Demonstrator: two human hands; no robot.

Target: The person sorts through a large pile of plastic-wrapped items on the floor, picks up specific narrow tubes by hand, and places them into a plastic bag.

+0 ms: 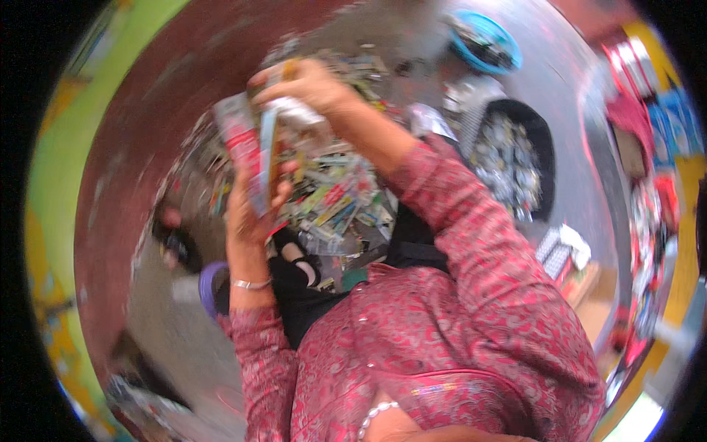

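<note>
My left hand [249,210] is closed round the lower end of a long, narrow, clear-and-red package [239,136]. A thin light-blue and brown edge runs along the package's right side; motion blur hides whether that is a separate piece. At the upper end, my right hand [313,85] has its fingers curled round a yellowish-brown piece [289,70], whose kind I cannot make out. Something white and crumpled [296,114] hangs just under the right hand. Beneath both hands, a loose heap of flat, colourful packages [335,199] covers the floor.
A blue basin [515,55] with dark contents stands at the far right. Nearer, a black tub [546,147] holds many clear-wrapped items. A dark red wall [107,169] curves along the left. Cardboard [598,295] and a pale basket [552,250] lie at right.
</note>
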